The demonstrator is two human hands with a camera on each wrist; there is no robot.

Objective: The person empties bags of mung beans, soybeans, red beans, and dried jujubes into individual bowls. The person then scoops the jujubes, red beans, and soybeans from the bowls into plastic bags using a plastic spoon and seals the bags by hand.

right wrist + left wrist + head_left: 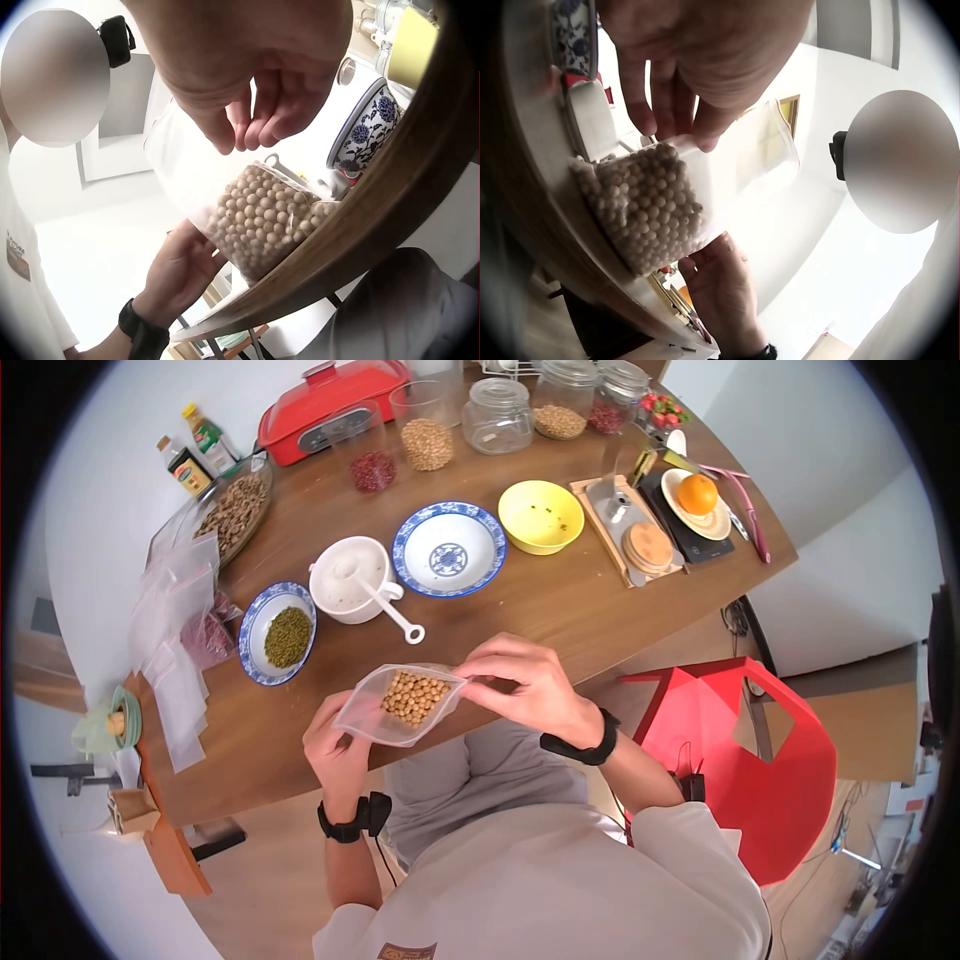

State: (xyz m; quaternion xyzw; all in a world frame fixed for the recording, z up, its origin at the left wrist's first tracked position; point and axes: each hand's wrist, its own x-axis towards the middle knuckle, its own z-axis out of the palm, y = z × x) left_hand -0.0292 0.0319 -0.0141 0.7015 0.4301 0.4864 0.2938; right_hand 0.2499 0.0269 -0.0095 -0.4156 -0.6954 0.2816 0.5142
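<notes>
A clear zip plastic bag [362,712] with round tan soybeans [413,698] in it is held up at the table's front edge, its mouth spread apart. My left hand [338,748] pinches the left side of the bag's rim between thumb and fingers. On the opposite side, my right hand [528,685] pinches the other corner of the rim. In the left wrist view the beans [645,206] fill the bag's lower part, and the left fingertips grip the plastic above them. The right wrist view shows the same beans [262,217] below the right hand's pinched fingertips.
Behind the bag stand a bowl of green beans [288,637], a white cup [330,595] with a spoon, a blue-patterned bowl [402,565] and a yellow bowl [525,540]. Flat plastic bags [175,660] lie left. Jars and a red cooker [330,410] line the back.
</notes>
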